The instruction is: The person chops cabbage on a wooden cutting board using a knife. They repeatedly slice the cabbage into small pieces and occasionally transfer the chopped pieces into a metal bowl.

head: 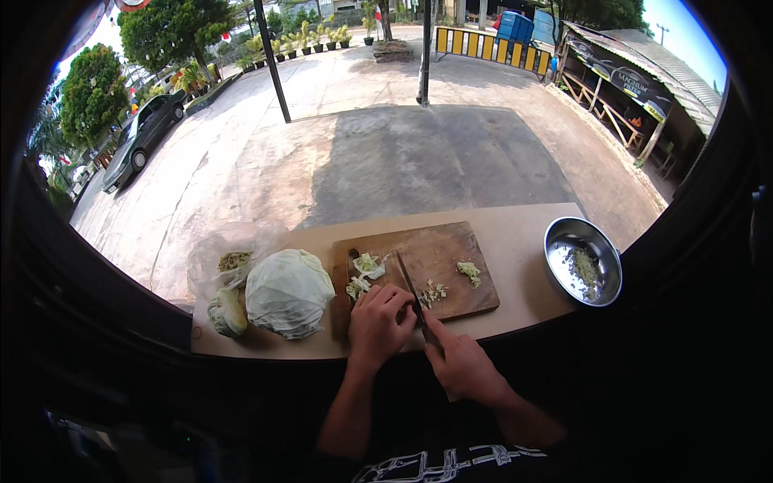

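Observation:
My right hand [462, 365] grips the handle of a kitchen knife [407, 275], whose dark blade points away from me across a wooden cutting board [416, 247]. Close against the left side of the blade, my left hand [380, 320] rests on the board with its fingers curled; whatever lies under them is hidden. Just beyond that hand are cut cabbage leaves [369, 265]. Chopped cabbage bits [433, 293] lie right of the blade, and a small heap of chopped cabbage [468, 274] sits near the board's right edge.
Left of the board stands a large cabbage [288, 294], with a smaller cabbage piece [227, 313] beside it. Behind them, a clear plastic bag [208, 256] holds greenish-brown crumbly stuff. A steel bowl [558, 241] with chopped bits stands at the right end of the tabletop [519, 253]. Paved ground lies beyond.

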